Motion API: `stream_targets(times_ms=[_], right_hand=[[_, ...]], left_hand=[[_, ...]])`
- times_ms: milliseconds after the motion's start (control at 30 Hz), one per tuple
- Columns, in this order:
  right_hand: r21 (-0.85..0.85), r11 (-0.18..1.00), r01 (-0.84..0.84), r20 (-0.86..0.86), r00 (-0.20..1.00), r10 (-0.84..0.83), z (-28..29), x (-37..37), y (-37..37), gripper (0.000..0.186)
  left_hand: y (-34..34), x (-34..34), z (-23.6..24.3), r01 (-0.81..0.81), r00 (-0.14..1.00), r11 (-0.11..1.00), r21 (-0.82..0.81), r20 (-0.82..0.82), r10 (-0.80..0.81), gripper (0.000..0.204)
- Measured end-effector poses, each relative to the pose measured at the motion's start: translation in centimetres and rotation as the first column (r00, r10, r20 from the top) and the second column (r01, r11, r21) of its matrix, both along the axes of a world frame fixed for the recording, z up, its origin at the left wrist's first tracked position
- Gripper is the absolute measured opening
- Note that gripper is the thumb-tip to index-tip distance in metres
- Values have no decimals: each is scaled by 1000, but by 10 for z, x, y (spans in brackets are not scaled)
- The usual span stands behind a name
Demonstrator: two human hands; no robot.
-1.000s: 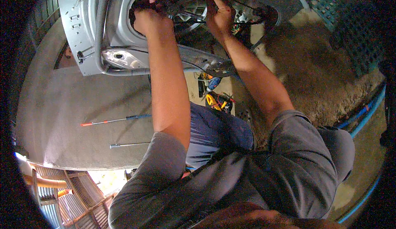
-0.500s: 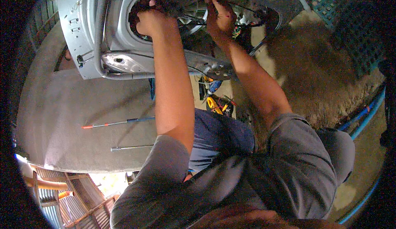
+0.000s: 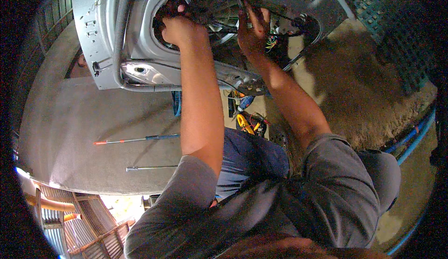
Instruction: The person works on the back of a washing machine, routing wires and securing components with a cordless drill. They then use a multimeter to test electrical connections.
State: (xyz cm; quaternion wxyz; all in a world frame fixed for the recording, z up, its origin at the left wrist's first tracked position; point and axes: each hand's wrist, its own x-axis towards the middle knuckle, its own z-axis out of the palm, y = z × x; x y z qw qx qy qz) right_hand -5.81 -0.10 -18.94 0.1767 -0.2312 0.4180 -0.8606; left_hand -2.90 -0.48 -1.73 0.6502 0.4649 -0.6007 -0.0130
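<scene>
A grey sheet-metal casing, which looks like the back of a washing machine, stands in front of me with a large oval opening. Both my hands reach into it. My left hand is curled at the opening's left side, thumb raised; what its fingers close on is hidden. My right hand has its fingers bent against a dark strip of the black belt, beside a spoked wheel. The belt runs right to a small dark pulley. Thin coloured wires hang below my right hand.
A corrugated grey hose bends along the casing. Below lie a blue power tool and a yellow-handled tool. A red-tipped rod and a metal bar lie at left. Green mesh and blue pipes are at right.
The casing sits slightly further right in the view. My right hand's fingers have bent and dropped a little. My left hand stays curled at the opening's left side.
</scene>
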Motion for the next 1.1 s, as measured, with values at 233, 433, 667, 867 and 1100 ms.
stream_targets(times_ms=[233,433,667,867,1100], right_hand=[[-99,995,7,68,998,0,1,0,-4,31],[-74,997,22,15,1000,-21,-3,0,-13,30],[-112,994,-11,66,998,19,-5,4,-15,29],[-133,990,-36,48,998,42,-2,0,-18,29],[-83,995,-51,12,999,52,0,-8,-14,33]], left_hand=[[11,-29,6,131,854,991,-7,-508,-117,20],[-11,19,6,63,992,998,6,-106,-62,21],[-15,36,3,54,981,998,25,-187,-48,25],[-2,12,5,109,963,993,-33,-242,-114,27],[12,-18,10,116,830,993,14,-550,-89,25]])
